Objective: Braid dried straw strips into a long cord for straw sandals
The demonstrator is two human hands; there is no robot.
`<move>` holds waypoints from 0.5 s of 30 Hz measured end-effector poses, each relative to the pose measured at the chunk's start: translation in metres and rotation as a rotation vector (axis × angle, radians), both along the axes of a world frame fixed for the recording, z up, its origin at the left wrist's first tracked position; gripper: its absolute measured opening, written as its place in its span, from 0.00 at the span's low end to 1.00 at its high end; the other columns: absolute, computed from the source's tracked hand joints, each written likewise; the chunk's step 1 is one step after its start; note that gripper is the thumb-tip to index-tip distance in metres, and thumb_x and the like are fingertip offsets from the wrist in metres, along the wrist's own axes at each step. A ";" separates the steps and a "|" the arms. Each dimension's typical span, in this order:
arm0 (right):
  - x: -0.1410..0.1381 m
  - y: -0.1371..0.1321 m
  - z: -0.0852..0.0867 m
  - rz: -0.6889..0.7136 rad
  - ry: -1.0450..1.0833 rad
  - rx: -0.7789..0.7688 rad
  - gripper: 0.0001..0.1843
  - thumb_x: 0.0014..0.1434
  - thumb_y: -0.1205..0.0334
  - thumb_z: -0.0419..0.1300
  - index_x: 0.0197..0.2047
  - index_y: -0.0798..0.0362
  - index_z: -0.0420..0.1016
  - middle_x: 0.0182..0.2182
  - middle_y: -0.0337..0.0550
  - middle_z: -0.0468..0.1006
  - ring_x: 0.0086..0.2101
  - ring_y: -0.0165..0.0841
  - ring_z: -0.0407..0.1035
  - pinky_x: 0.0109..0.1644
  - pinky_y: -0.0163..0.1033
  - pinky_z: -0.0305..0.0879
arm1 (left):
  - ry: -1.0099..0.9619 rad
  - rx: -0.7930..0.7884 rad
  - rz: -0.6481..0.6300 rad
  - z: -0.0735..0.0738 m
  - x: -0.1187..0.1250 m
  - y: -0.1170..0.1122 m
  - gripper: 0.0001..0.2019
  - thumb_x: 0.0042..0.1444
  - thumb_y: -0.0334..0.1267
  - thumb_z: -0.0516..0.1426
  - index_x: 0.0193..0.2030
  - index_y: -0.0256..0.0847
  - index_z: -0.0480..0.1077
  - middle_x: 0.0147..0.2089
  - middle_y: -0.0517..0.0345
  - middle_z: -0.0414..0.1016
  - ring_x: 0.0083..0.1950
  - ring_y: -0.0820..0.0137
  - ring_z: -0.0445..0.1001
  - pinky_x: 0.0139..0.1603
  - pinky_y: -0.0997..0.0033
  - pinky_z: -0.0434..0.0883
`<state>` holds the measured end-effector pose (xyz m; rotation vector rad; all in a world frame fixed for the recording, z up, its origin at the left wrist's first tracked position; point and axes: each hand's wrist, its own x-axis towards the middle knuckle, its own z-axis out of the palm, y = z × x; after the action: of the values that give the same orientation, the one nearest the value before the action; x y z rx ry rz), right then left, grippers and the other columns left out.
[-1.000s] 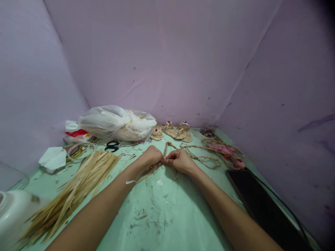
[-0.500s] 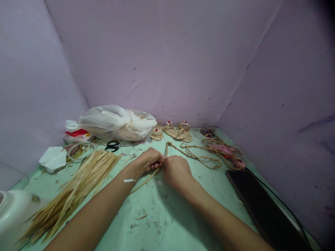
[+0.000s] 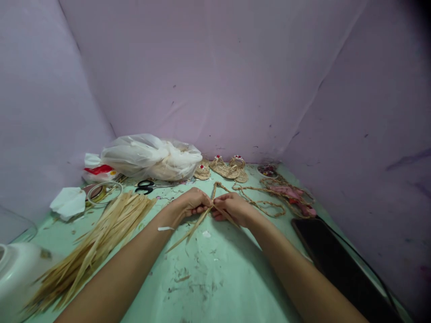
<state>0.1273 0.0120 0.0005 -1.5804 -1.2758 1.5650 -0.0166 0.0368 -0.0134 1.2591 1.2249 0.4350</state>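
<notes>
My left hand (image 3: pixel 191 202) and my right hand (image 3: pixel 231 208) meet at the middle of the green table (image 3: pixel 208 278), both pinched on loose straw strands (image 3: pixel 195 226) at the near end of a braided straw cord (image 3: pixel 256 202). The braid runs away from my fingers toward the back right, where it loops. The loose strand ends fan out toward me on the table. A bundle of straw strips (image 3: pixel 97 242) lies to the left of my left forearm.
A white plastic bag (image 3: pixel 151 158) sits at the back left, with black scissors (image 3: pixel 145 187) and a tape ring (image 3: pixel 104 192) before it. Small straw sandals (image 3: pixel 225 168) stand at the back wall. A dark tablet (image 3: pixel 340 264) lies right. A white vessel (image 3: pixel 16 273) stands near left.
My right hand went from beside the left to over the strands and back again to the right. The loose strand ends now show spread out below my fingers.
</notes>
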 end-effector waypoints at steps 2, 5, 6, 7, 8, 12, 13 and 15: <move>-0.004 -0.001 -0.008 0.050 0.017 -0.014 0.06 0.46 0.70 0.54 0.19 0.58 0.65 0.12 0.36 0.63 0.12 0.21 0.52 0.15 0.28 0.47 | 0.029 0.008 -0.008 0.001 0.001 -0.001 0.02 0.34 0.30 0.52 0.17 0.34 0.64 0.11 0.65 0.57 0.11 0.82 0.50 0.11 0.80 0.45; -0.004 0.001 -0.017 0.043 -0.076 0.044 0.07 0.44 0.67 0.55 0.17 0.57 0.64 0.09 0.30 0.56 0.10 0.19 0.43 0.12 0.29 0.37 | 0.124 0.039 -0.018 0.004 0.002 -0.003 0.01 0.35 0.29 0.52 0.17 0.35 0.64 0.10 0.66 0.56 0.11 0.81 0.51 0.12 0.80 0.45; -0.003 0.002 -0.020 0.034 -0.093 0.062 0.06 0.43 0.67 0.55 0.18 0.56 0.64 0.09 0.30 0.56 0.10 0.19 0.42 0.12 0.29 0.36 | 0.148 0.050 -0.028 0.006 0.002 -0.004 0.02 0.35 0.29 0.52 0.17 0.35 0.64 0.10 0.66 0.56 0.11 0.81 0.51 0.12 0.80 0.46; -0.002 0.003 -0.022 0.025 -0.103 0.081 0.05 0.42 0.67 0.55 0.18 0.56 0.64 0.09 0.30 0.57 0.10 0.19 0.43 0.13 0.29 0.36 | 0.164 0.060 -0.041 0.008 0.002 -0.005 0.02 0.36 0.29 0.52 0.17 0.35 0.64 0.09 0.65 0.56 0.11 0.81 0.51 0.12 0.80 0.47; -0.001 0.004 -0.024 0.020 -0.105 0.096 0.04 0.41 0.66 0.56 0.19 0.56 0.65 0.10 0.30 0.58 0.10 0.19 0.43 0.13 0.29 0.36 | 0.172 0.066 -0.059 0.010 0.003 -0.005 0.03 0.38 0.29 0.52 0.17 0.35 0.64 0.09 0.65 0.56 0.11 0.80 0.52 0.12 0.80 0.48; 0.000 0.005 -0.029 0.007 -0.093 0.154 0.02 0.40 0.67 0.56 0.19 0.57 0.66 0.11 0.31 0.62 0.10 0.18 0.44 0.14 0.29 0.37 | 0.201 0.040 -0.091 0.018 0.005 -0.009 0.07 0.41 0.25 0.50 0.16 0.33 0.63 0.10 0.63 0.59 0.11 0.80 0.55 0.14 0.80 0.54; -0.001 0.005 -0.029 0.003 -0.093 0.166 0.02 0.40 0.67 0.56 0.19 0.57 0.66 0.11 0.31 0.62 0.10 0.18 0.45 0.14 0.29 0.38 | 0.216 0.030 -0.074 0.020 0.006 -0.009 0.07 0.41 0.24 0.50 0.16 0.33 0.63 0.10 0.62 0.60 0.11 0.80 0.56 0.15 0.79 0.55; -0.002 0.005 -0.028 -0.004 -0.100 0.186 0.02 0.40 0.67 0.56 0.19 0.57 0.67 0.11 0.32 0.62 0.11 0.18 0.45 0.14 0.30 0.39 | 0.246 0.018 -0.022 0.022 0.008 -0.010 0.07 0.41 0.23 0.50 0.17 0.33 0.63 0.11 0.61 0.61 0.12 0.79 0.58 0.15 0.79 0.57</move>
<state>0.1258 0.0165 -0.0279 -1.5577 -1.4271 1.3371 -0.0083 0.0271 0.0089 1.3704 1.4144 0.2805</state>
